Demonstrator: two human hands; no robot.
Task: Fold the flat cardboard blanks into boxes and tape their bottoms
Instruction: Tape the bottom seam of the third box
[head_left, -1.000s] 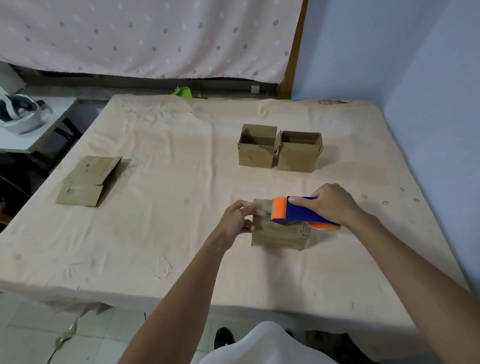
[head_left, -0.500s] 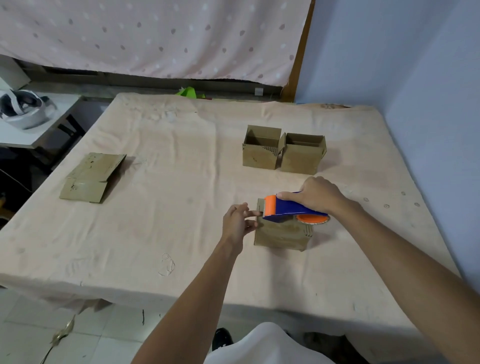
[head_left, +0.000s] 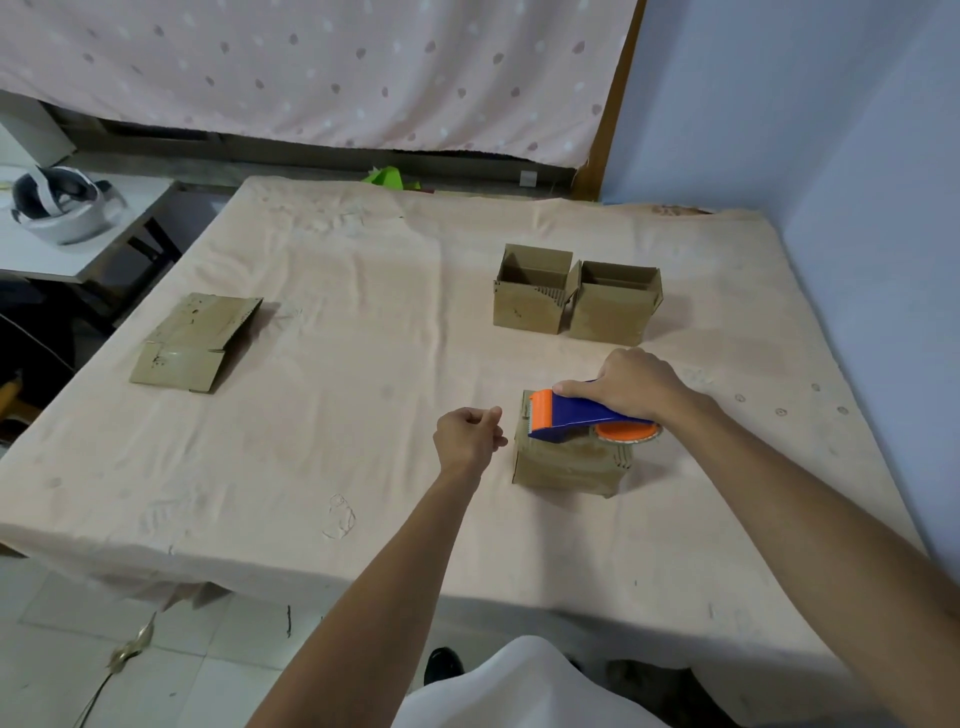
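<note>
White plastic headset (head_left: 57, 205) on a white side table (head_left: 104, 257) at upper left, pink dotted fabric curtain (head_left: 311, 67) hangs across the top

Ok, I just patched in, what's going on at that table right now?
A person is taping a small brown cardboard box that stands closed face up on the peach-clothed table. The right hand grips a blue and orange tape dispenser resting on the box's top. The left hand hovers beside the box, fingers curled, touching nothing. Farther back stand two open-topped brown cardboard boxes side by side. A flat brown cardboard blank lies at the left, not yet folded.
</note>
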